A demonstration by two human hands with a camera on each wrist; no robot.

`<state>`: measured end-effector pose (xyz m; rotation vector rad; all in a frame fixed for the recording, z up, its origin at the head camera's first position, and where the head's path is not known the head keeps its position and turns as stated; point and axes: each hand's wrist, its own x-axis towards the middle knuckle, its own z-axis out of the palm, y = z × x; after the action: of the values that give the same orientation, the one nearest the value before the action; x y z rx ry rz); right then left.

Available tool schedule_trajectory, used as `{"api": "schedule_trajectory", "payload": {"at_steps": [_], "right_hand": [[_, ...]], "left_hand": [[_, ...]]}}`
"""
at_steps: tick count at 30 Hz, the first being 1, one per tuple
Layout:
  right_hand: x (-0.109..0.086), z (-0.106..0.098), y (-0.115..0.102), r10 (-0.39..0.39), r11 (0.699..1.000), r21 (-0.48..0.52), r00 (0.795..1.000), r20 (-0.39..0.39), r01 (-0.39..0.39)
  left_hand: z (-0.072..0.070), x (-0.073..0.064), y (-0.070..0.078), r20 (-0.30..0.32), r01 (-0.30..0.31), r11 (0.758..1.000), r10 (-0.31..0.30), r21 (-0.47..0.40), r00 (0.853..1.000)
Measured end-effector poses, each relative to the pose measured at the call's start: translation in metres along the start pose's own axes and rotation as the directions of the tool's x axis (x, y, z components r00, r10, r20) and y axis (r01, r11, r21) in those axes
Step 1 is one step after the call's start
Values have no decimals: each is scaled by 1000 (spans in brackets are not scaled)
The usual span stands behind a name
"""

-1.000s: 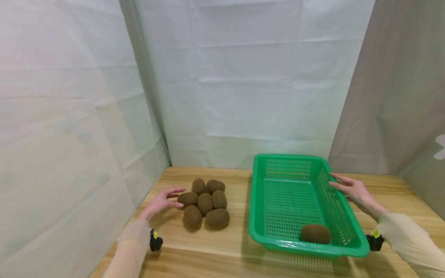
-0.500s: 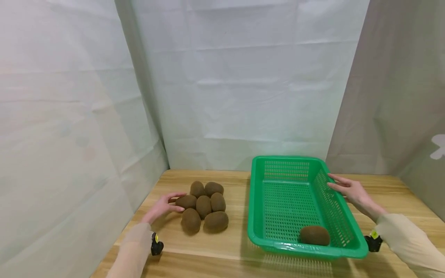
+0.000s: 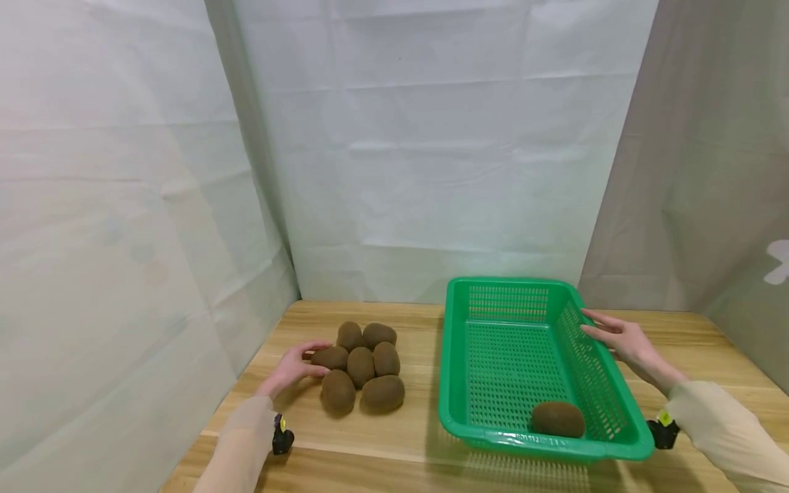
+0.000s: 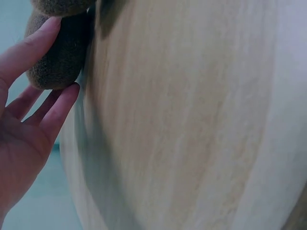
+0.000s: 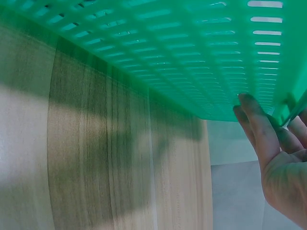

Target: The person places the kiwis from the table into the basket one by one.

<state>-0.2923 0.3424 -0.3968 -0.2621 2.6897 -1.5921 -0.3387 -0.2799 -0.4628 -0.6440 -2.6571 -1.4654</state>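
Note:
My left hand (image 3: 292,365) holds a brown fuzzy kiwi (image 3: 330,358), the leftmost of a close cluster. The left wrist view shows the thumb on one side of that kiwi (image 4: 57,60) and fingertips at its end, with a second one right against it. At the right, my right hand (image 3: 630,340) grips the long side of a green plastic basket (image 3: 448,363) near the far corner. Some of its fingers (image 5: 263,127) lie along the outside of the slotted wall, the others over the rim. One kiwi (image 3: 558,419) lies inside, at the basket's near right corner.
Several more kiwis (image 3: 361,366) make up the cluster on the wooden table (image 3: 345,445). Bare wood separates them from the basket. Pale cloth (image 3: 431,171) hangs behind the table, and another sheet (image 3: 154,239) runs along its left side.
My left hand has moved in to the leftmost kiwi, and thumb and fingers have closed about it. The right hand stays at the basket. The view shifted slightly.

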Motion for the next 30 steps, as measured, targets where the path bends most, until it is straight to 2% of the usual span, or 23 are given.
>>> {"api": "schedule_trajectory", "payload": {"at_steps": [7,13,25,28,30], "right_hand": [[-1,0,-1,-3,1000,-5,1000,1,3],[-1,-1,-1,-4,1000,8,1000,5,4],[-1,-2,0,15,1000,11,1000,2,-15],[0,-1,1,18,1000,17,1000,3,-18],[0,-1,1,17,1000,22,1000,4,-17]], "left_hand": [[-2,-4,3,-87,64,997,-60,42,994],[-9,-6,11,-112,122,991,-116,51,987],[-12,5,37,-99,114,992,-109,55,989],[-11,10,45,-91,96,994,-92,49,992],[-10,10,60,-76,87,995,-84,37,994]]}}
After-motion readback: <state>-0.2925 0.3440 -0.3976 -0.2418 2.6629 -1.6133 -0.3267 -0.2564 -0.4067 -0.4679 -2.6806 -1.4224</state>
